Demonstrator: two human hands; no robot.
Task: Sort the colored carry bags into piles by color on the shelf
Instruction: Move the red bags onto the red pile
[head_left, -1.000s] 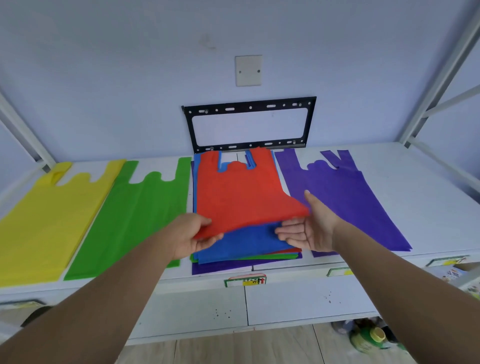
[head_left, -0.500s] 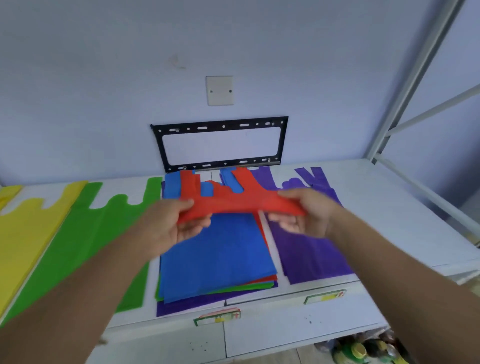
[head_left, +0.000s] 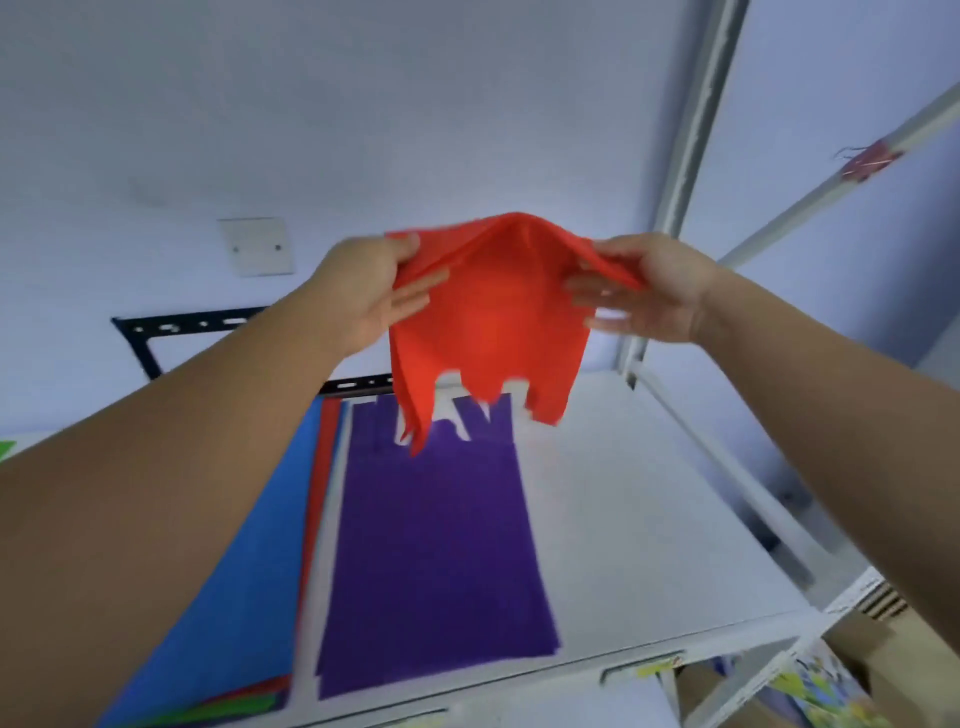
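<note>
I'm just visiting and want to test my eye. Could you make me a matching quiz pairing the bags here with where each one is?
Things:
1. red bag
2. purple bag
3. blue bag

Places:
A. flat on the shelf, directly below the raised bag
B. top of the mixed stack at the left
C. held up in the air by both hands

Pairs: 1-C, 2-A, 3-B

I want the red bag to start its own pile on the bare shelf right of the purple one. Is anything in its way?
Nothing visible. The red bag hangs between the left hand and right hand, above the purple bag; the white shelf beside it looks bare.
</note>
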